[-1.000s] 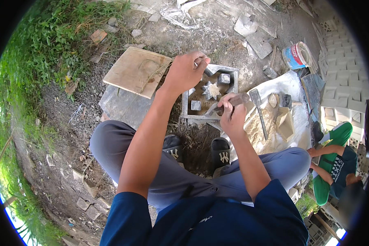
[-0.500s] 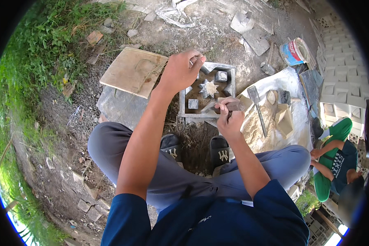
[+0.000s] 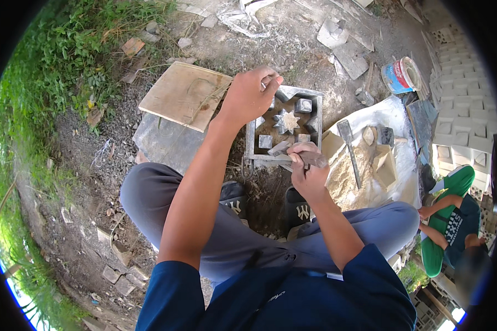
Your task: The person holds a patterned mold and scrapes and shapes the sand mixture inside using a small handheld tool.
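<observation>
A square grey metal mould lies on the ground in front of me. In its middle is a star-shaped block, with small grey cubes around it. My left hand is closed at the mould's far left corner; what its fingers hold there is hidden. My right hand grips a small trowel-like tool by its brown handle. Its short grey blade points left over the mould's near side. A metal loop hangs at the near left corner.
Right of the mould, a white sheet bears pale sand, a flat metal bar and stones. A paint bucket stands beyond. Left lies a wooden board over a grey slab. Another person sits at right near stacked pale blocks.
The whole view has shifted slightly, so the mould sits a little further right and lower. The tool's blade has tilted a little over the mould's near edge; both hands keep their holds.
</observation>
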A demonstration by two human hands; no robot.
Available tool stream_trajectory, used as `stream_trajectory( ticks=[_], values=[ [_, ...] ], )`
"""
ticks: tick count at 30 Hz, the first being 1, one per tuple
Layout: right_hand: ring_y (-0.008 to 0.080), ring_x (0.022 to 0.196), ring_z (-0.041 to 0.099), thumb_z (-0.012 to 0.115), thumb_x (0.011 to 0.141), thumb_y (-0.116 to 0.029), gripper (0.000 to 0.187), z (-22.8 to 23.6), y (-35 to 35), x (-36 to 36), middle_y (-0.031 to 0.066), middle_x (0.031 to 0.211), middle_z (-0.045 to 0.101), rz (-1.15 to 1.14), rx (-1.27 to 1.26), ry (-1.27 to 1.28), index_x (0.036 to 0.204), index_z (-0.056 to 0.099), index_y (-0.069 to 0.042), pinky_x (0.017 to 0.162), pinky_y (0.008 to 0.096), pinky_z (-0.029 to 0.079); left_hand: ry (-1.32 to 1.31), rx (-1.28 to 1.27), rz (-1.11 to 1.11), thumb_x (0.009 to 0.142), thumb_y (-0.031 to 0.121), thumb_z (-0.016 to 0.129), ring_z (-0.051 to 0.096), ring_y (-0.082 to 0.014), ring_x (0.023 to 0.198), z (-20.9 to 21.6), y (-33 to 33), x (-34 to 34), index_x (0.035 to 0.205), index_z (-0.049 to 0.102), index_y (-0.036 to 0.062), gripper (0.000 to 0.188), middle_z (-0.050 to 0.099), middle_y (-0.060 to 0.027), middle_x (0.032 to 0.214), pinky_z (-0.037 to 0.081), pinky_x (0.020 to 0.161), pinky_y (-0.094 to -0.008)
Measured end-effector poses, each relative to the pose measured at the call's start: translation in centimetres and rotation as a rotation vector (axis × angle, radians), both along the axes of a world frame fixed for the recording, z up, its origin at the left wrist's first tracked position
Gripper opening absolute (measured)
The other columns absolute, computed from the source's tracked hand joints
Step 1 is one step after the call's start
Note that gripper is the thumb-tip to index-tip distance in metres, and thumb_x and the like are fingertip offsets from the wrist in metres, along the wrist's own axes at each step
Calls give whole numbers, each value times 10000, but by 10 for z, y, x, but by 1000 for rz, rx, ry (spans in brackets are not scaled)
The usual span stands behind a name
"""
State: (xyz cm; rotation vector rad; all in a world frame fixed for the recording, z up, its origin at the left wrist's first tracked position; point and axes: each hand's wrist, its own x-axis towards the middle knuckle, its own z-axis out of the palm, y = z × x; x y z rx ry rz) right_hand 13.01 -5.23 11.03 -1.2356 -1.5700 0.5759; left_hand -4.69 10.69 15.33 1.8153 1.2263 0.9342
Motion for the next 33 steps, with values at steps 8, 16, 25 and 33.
stream_trajectory(
  ticks=[8,16,25,33],
  values=[
    [254,691,658,757,908,-82,207,12,2,-10,97,904,653,50,54,-204,1016,588,-34,568,350,522,25,-35,36,997,334,642,663,-281,721,-1,-4,-3,1052,706,0,344,694,-168,792,517,697,-382],
    [283,773,685,814,861,-112,292,0,4,-8,126,957,658,63,37,-234,1050,604,-39,641,332,547,40,36,42,994,362,647,684,-283,751,-2,0,-13,1071,703,5,369,710,-172,827,531,716,-377],
    [326,862,706,844,773,-42,384,1,1,-7,119,1035,674,216,13,-198,1073,605,-43,715,376,579,-4,17,30,998,340,645,682,-278,751,5,-1,-11,1069,708,20,333,698,-168,813,522,700,-360],
    [287,919,729,754,858,30,288,1,-4,-12,137,1044,720,264,-59,-88,1088,595,-38,775,347,596,-33,35,55,989,322,654,632,-274,672,-2,-6,-11,1054,708,22,312,682,-156,776,500,659,-383]
  ],
)
